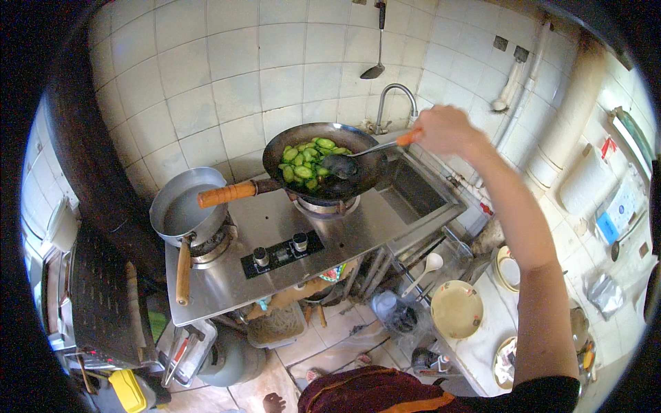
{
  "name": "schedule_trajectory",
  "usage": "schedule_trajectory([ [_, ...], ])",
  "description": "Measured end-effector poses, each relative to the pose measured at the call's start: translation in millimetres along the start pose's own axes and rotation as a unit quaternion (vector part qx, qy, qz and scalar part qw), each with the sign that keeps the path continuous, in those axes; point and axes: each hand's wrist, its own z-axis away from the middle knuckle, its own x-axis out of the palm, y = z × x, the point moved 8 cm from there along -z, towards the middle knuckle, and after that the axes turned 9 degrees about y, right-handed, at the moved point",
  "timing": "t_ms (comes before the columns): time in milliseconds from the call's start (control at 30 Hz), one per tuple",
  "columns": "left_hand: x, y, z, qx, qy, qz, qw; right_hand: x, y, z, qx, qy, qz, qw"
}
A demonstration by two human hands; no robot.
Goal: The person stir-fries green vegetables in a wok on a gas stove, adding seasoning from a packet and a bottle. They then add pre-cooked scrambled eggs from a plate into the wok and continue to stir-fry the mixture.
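My right hand point(445, 129) grips the orange handle of a metal cooking spatula point(379, 148). Its dark blade rests inside a dark wok point(279, 147), against several glossy green vegetable slices point(303, 164), possibly cucumber or zucchini. The slices lie heaped toward the left and back of the wok, whose lower right side is bare. A thick wooden handle point(227, 195) sticks out from the wok to the left. The wok sits on the right burner point(326, 206) of a stainless-steel gas stove point(289, 227). My left hand is out of view.
A silver saucepan point(188, 206) stands on the left burner, its wooden handle pointing forward. Right of the wok lies a steel sink point(421, 188) under a curved faucet point(396, 86). Bowls point(457, 310) and a white spoon point(427, 268) lie lower right. A gas cylinder point(232, 356) stands below.
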Motion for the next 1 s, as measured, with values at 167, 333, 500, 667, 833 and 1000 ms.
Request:
schedule_trajectory([
  [167,-30.1,-45.9,6.5,-0.032,-0.002,-0.001,0.999,-8.8,37.1,-33.4,0.085,-0.13,-0.091,0.984],
  [333,-21.8,-44.8,3.3,-0.03,-0.025,0.001,0.999,119.8,37.2,-25.7,0.137,-0.195,-0.477,0.846],
  [500,-23.7,-37.5,4.5,-0.004,-0.037,0.041,0.998,148.1,10.4,-15.6,0.135,-0.053,-0.385,0.911],
  [667,-19.9,-13.3,1.4,0.023,-0.019,0.0,1.0,2.5,-14.1,18.5,-0.059,0.142,-0.125,0.98],
  [833,-17.6,-12.3,-7.6,0.01,-0.005,-0.044,0.999,-93.0,-43.4,49.7,-0.112,0.171,0.003,0.979],
  [1000,-22.8,-19.8,-6.9,0.032,-0.042,0.038,0.998,-108.0,-101.5,58.4,-0.198,0.151,-0.022,0.968],
])
